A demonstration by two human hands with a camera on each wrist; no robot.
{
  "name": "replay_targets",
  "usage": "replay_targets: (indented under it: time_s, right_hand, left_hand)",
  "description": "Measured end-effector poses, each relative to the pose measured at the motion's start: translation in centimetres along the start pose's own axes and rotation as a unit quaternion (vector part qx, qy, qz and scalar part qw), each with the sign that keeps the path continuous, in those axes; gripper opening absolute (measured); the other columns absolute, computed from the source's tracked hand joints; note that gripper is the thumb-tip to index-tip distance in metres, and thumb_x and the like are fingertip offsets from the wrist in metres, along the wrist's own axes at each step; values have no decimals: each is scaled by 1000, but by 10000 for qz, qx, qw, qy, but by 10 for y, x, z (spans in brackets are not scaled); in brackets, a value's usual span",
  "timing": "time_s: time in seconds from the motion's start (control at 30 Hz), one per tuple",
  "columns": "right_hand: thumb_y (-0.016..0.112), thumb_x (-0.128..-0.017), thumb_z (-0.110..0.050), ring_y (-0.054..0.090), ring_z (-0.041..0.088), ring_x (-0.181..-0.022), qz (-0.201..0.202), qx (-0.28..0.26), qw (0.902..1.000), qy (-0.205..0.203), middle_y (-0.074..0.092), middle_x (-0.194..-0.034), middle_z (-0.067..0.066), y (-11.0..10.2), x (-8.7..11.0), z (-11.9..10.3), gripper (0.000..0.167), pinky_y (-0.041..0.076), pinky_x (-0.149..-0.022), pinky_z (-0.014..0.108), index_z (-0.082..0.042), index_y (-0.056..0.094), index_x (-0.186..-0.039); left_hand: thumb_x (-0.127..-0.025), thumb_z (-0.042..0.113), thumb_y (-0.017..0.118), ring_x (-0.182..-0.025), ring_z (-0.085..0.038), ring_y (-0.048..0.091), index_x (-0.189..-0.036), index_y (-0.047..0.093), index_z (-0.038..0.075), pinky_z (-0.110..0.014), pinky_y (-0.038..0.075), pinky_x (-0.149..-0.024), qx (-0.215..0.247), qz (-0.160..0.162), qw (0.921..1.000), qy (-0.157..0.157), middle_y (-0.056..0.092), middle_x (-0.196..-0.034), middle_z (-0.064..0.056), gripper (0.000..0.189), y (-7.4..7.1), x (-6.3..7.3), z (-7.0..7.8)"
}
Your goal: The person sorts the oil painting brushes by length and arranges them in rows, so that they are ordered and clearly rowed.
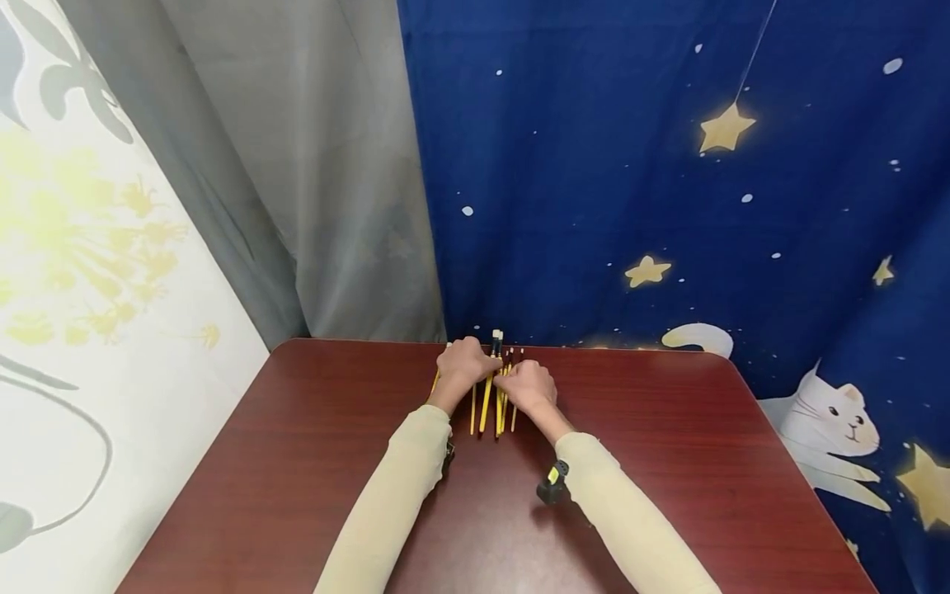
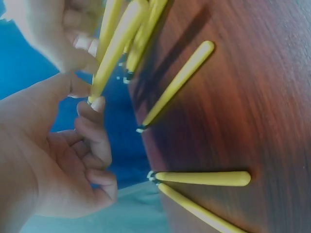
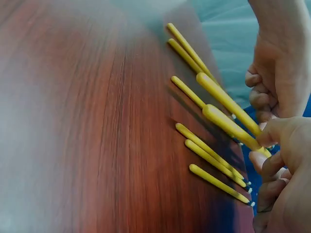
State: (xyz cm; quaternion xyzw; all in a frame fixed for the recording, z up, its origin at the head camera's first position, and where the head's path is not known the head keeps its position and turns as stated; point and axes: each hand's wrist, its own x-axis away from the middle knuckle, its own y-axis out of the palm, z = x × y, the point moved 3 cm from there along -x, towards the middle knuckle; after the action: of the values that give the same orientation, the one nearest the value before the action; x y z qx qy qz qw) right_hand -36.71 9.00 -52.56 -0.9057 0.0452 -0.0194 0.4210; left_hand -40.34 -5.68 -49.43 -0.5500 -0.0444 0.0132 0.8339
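Pinching a slim, yellow, white-tipped brush-like stick (image 2: 119, 48) between thumb and finger of the left hand (image 1: 462, 365), and pinching a matching yellow stick (image 3: 231, 127) with the right hand (image 1: 530, 384), just beside! Holding both near the far edge of the glossy red-brown wooden table (image 1: 289, 462), among 6 similar yellow sticks (image 3: 218, 183) spread from left to right.

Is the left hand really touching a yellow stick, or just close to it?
Touching. The left wrist view shows it: the left hand pinches one end of a yellow stick.
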Motion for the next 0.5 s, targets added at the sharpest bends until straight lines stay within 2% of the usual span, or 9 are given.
replay_targets:
  time_s: [0.1, 0.27, 0.4, 0.5]
  right_hand:
    - [74, -84, -40, 57, 19, -61, -68, -202, 9997, -120, 56, -58, -8, -9, 7, 4, 35, 41, -55, 33, -20, 61, -58]
    - [76, -87, -42, 59, 16, -65, -174, -269, 9994, -115, 61, -62, -9, -28, 22, 14, 33, 43, -61, 30, -17, 69, -66]
    - [77, -86, -43, 64, 15, -71, -184, -229, 9994, -191, 71, -70, -9, -39, 34, 19, 28, 48, -66, 32, -18, 77, -73]
    - [77, -85, -42, 63, 15, -71, -195, -269, 9989, -331, 72, -71, -9, -45, 42, 21, 26, 49, -67, 32, -17, 79, -74]
  left_hand:
    - [-86, 52, 77, -65, -21, 58, -55, 54, 21, -35, 40, -56, 319, -13, 9994, 96, 52, -61, 1, 49, -8, 6, 0]
    - [-90, 46, 75, -53, -16, 49, -53, 50, 21, -31, 32, -50, 1002, -409, 9938, 267, 43, -52, 6, 52, -10, 14, 1]
    - [-91, 46, 73, -49, -14, 43, -54, 48, 21, -30, 30, -50, 1302, -625, 9883, 484, 40, -51, 7, 51, -9, 21, -2]
    - [-91, 45, 73, -50, -14, 42, -56, 50, 21, -29, 31, -52, 1495, -639, 9842, 706, 41, -52, 8, 48, -9, 29, -5]
